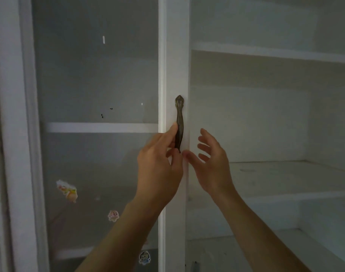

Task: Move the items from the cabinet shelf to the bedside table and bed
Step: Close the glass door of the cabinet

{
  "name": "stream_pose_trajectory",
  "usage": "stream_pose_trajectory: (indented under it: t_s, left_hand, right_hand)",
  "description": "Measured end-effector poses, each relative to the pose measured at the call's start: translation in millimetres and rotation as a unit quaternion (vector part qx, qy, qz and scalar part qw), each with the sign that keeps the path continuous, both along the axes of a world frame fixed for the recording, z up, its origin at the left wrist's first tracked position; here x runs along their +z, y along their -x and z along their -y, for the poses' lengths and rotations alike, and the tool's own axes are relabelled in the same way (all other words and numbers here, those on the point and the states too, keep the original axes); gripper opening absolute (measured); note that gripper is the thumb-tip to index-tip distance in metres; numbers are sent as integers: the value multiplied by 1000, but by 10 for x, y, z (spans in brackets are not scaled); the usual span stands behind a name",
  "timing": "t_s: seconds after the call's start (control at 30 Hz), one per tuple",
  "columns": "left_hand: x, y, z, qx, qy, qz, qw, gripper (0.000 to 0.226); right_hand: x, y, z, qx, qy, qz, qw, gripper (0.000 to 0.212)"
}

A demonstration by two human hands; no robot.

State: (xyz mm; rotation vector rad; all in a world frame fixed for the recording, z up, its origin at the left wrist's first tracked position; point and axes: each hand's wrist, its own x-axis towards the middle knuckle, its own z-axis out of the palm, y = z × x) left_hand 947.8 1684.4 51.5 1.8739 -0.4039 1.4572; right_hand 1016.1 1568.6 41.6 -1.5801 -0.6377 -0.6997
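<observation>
hands (158, 169) (212, 167): 2 | door handle (180, 122): 1 | stickers (66, 190) (113, 215) (144, 257): 3

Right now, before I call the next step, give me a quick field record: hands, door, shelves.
left hand: grips the bronze door handle
right hand: open, fingers spread, beside the door's edge
cabinet door: white frame, glass pane, cartoon stickers on the glass
shelves: white, uncovered, right of the door

A: Cabinet (246, 114) state?
B: White. Left door (176, 55): frosted glass pane (97, 79), dark metal handle (180, 118) upright on its right stile. Right bay open to view.
A: Shelves?
B: 3 white boards in the right bay: top shelf (275, 54), middle shelf (285, 173), bottom shelf (285, 239). Another shelf edge (101, 127) shows through the glass.
</observation>
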Motion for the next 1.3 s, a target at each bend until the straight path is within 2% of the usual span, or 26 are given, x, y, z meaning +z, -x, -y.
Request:
stream_pose_trajectory:
  t_s: [0.23,0.43,0.6,0.7,0.8,1.1,1.3]
  left_hand:
    - [9,-164,-2,34,-2,-8,999,56]
    - [-16,-243,35,56,6,6,998,54]
    - [-31,-271,29,73,5,21,997,52]
    - [-39,-270,31,78,1,21,997,54]
    - [-52,-256,36,77,-3,17,997,53]
    - [-61,-152,113,78,4,-34,996,61]
    - [-39,-105,223,83,54,-62,993,62]
  right_hand:
    - [-38,-235,-60,70,-8,-43,997,58]
    - [-15,-335,-55,107,-1,-25,994,36]
    - [-3,-376,-38,102,8,-21,995,38]
    - [-3,-371,-42,94,8,-18,995,52]
    - [-11,-375,-40,96,4,-26,995,43]
    - [-86,-278,-48,93,-21,-47,994,44]
    - [-59,-223,150,170,-17,-90,981,40]
